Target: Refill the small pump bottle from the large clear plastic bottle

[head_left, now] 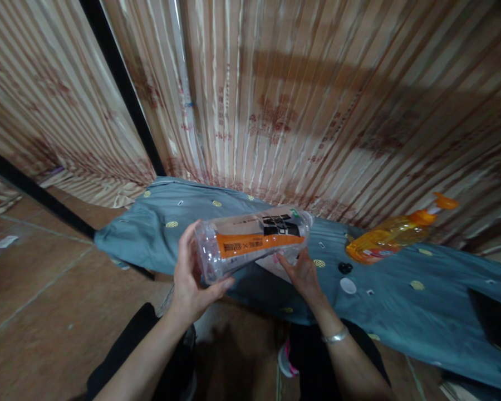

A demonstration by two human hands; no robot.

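A large clear plastic bottle (254,236) with an orange and black label lies on its side in the air, its neck pointing right. My left hand (192,278) is wrapped round its base end, thumb below and fingers behind. Closer to the neck, my right hand (303,273) grips the lower side, its fingers partly hidden behind the bottle. A white sheet, perhaps paper (273,266), shows below the bottle beside my right thumb; whether that hand touches it I cannot tell. To the right, a white round disc (348,285) like a cap rests on the blue cloth.
A blue patterned cloth covers the narrow bench (401,295). On it are an orange pump bottle (384,239), small black round items (345,268) and a dark phone-like slab (492,320). Behind hangs a striped curtain (275,111); black poles (125,89) stand at left.
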